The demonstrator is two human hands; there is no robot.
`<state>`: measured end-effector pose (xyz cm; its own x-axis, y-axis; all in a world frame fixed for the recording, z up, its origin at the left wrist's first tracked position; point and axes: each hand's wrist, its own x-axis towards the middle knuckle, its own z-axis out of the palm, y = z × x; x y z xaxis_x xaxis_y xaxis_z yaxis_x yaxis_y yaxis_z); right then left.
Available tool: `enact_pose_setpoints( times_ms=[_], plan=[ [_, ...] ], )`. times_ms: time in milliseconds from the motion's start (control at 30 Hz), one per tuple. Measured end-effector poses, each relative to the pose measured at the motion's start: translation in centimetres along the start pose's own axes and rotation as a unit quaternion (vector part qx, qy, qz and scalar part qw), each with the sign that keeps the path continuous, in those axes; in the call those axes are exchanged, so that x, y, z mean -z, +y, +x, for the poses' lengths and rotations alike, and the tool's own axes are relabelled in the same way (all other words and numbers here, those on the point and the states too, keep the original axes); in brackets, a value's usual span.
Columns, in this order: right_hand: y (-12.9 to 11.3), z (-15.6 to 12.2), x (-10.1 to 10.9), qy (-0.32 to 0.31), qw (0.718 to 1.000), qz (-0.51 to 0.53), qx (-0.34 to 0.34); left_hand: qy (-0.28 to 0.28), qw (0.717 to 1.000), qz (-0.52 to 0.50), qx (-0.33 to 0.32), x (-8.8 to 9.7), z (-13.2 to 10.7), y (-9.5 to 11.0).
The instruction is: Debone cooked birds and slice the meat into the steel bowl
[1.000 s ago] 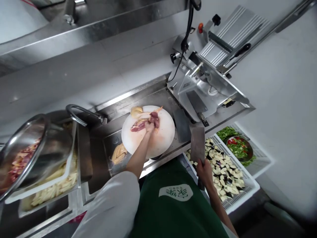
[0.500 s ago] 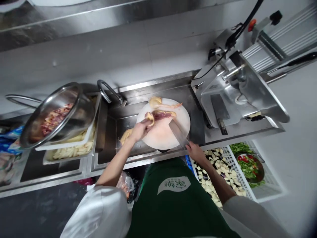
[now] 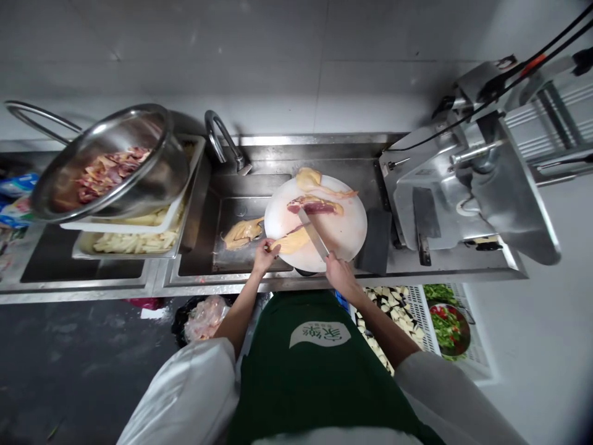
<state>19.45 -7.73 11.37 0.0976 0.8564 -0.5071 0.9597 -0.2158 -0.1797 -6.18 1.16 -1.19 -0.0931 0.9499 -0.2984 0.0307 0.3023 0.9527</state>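
Two hands were at the round white cutting board [image 3: 345, 238] when I looked across. The person's left hand [image 3: 265, 254] had closed its fingers on the end of a pale yellow piece of poultry [image 3: 293, 242], which lay at the near-left edge of the board, partly over the rim towards the sink [image 3: 231, 207]. The right hand [image 3: 340, 275] was clenched round the handle of a cleaver [image 3: 314, 233], its blade laid slantwise on the board, beside the pale piece and with its tip close to a dark red strip of meat [image 3: 315, 206].

A second before, that cleaver had been held off to the side, over the crate of diced aubergine [image 3: 393, 309], while the left hand worked in the middle of the board. Since then the blade had come down onto the board and the left hand had drawn the pale piece nearer the body, so knife and meat had come together in one place.

Another yellow piece [image 3: 311, 179] sat at the far rim, and one more [image 3: 241, 232] lay in the sink. A steel bowl of cut meat [image 3: 111, 164] stood tilted on trays to the left, and a slicing machine [image 3: 463, 179] stood to the right.
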Motion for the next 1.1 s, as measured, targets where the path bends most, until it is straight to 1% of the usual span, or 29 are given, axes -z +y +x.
enact_pose_setpoints(
  times_ms=[67,100,200,267,433,567,700,867,967,1033,1100],
  plan=[
    [-1.7,1.1,0.3,0.0,1.0,0.007,0.006,0.008,0.994,-0.087,0.058,-0.2,-0.3,-0.3],
    [-2.3,1.5,0.6,0.003,1.0,0.009,0.007,0.009,0.991,-0.11,0.076,-0.1,-0.4,-0.4],
    [-3.0,2.6,1.4,0.012,1.0,0.008,0.011,0.007,0.979,-0.161,0.127,0.4,-0.7,-0.5],
    [-3.2,3.1,1.7,0.011,1.0,0.004,0.015,0.002,0.974,-0.175,0.144,0.8,-0.8,-0.6],
    [-4.3,3.3,1.2,0.002,1.0,-0.004,0.026,-0.007,0.97,-0.2,0.137,1.3,-1.1,-0.8],
    [-5.2,3.1,0.7,-0.015,0.999,-0.011,0.029,0.013,0.967,-0.224,0.125,1.3,-1.4,-1.0],
    [-5.4,3.2,0.5,-0.012,0.999,-0.026,0.033,0.035,0.962,-0.238,0.128,1.4,-1.7,-1.2],
    [-5.3,3.8,0.1,0.016,0.999,-0.026,0.014,0.042,0.959,-0.249,0.131,1.6,-1.9,-1.3],
    [-5.4,4.3,-0.2,0.003,1.0,-0.02,0.011,0.048,0.958,-0.248,0.135,1.7,-2.0,-1.2],
    [-5.5,4.4,0.2,-0.009,1.0,-0.02,0.008,0.047,0.958,-0.247,0.137,1.8,-2.0,-1.2],
    [-5.7,4.4,1.4,-0.002,1.0,-0.023,0.013,0.045,0.958,-0.249,0.138,1.8,-2.1,-1.1]
  ],
)
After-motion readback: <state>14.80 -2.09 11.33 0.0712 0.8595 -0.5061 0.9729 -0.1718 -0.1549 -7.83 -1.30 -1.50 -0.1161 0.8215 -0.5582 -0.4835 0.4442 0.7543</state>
